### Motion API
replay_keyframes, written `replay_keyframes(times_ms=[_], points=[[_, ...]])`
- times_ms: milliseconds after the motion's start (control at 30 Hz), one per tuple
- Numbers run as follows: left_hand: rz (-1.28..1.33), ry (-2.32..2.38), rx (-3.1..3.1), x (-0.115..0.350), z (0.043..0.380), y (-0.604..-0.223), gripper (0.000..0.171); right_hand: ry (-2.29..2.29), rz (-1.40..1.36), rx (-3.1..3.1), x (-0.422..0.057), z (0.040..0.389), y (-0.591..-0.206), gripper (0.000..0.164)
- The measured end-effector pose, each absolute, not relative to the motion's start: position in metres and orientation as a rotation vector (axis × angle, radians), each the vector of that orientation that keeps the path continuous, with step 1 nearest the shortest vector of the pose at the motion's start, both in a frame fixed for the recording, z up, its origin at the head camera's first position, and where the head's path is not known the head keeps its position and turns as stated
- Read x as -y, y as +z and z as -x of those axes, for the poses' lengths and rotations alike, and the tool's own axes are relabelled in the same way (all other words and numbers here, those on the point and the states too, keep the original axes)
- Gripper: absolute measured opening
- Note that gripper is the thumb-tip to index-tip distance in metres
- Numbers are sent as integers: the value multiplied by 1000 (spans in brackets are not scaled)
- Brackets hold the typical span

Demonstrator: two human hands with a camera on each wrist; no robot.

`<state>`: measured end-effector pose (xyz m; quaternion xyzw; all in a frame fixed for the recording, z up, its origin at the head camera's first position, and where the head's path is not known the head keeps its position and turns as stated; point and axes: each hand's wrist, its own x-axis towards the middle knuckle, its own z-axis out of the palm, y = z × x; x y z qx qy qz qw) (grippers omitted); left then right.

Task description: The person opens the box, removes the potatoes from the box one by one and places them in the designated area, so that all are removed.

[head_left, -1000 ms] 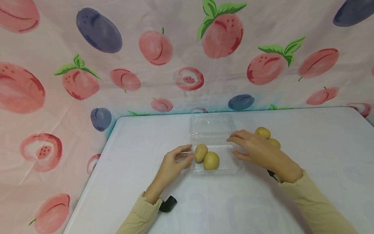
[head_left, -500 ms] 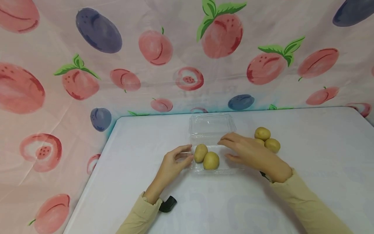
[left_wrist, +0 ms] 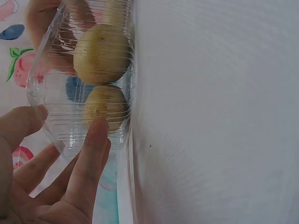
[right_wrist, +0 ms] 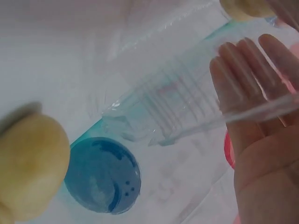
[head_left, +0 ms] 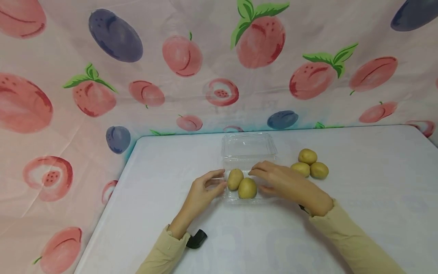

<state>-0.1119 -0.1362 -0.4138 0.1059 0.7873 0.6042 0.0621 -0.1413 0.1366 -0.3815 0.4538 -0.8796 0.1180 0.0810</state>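
Two yellow potatoes, one oval (head_left: 235, 179) and one rounder (head_left: 247, 188), lie at the left end of a clear plastic clamshell box (head_left: 270, 200) with its lid (head_left: 249, 144) folded back. My left hand (head_left: 204, 190) is at the box's left end, fingers apart; in the left wrist view a fingertip (left_wrist: 97, 126) overlaps the ribbed wall. My right hand (head_left: 285, 182) reaches over the box's right side, fingertips close to the rounder potato. In the right wrist view its fingers (right_wrist: 247, 70) are straight and its palm is bare. Part of the box is hidden beneath it.
Three more potatoes (head_left: 309, 163) sit in a cluster on the white table (head_left: 369, 171), right of the box and just beyond my right hand. A fruit-print cloth (head_left: 205, 45) hangs behind the table's back edge.
My right hand has moved left across the box toward the two potatoes, uncovering the cluster of three. The left hand and the box have stayed in place.
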Motion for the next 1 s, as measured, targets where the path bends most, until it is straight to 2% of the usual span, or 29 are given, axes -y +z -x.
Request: replay_keyframes(times_ms=[467, 733, 1000], points=[[-325, 1794, -2406, 136, 111, -413, 44, 380, -1426, 2661, -130, 139, -381, 51], [-326, 1811, -2394, 137, 112, -414, 44, 380, -1491, 2651, -126, 142, -383, 43], [-336, 1803, -2400, 137, 111, -414, 45, 530, -1505, 2743, -122, 145, -382, 46]])
